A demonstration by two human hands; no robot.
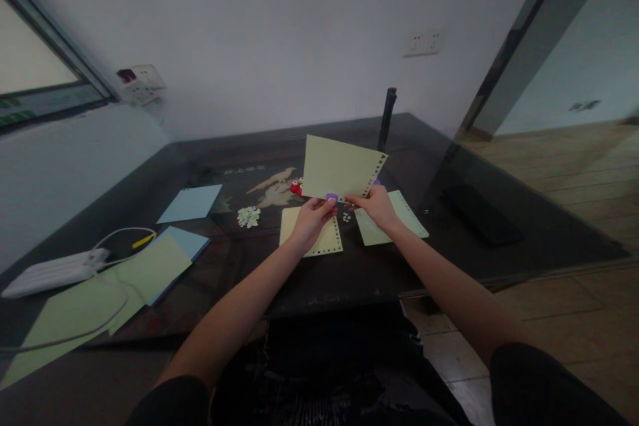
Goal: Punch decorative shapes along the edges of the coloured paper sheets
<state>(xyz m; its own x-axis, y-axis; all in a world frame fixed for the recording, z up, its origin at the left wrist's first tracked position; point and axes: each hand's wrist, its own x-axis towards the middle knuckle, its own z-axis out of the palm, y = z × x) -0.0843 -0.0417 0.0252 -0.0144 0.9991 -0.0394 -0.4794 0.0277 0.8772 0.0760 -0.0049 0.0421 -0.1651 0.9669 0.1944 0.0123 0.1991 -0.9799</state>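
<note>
The one camera sits on my head, looking forward and down along both forearms. My left hand [313, 216] and right hand [377, 206] meet near the middle of the view, at arm's length. The dark counter [349, 266] spreads beyond and beside them, a wall [279, 33] rises behind, and my lap fills the bottom edge.

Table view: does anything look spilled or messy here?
Yes. A small heap of paper dots lies loose on the dark table, with a few more scattered under the raised yellow sheet that both hands hold. They look like punched-out bits, matching the holes along its edge.
</note>
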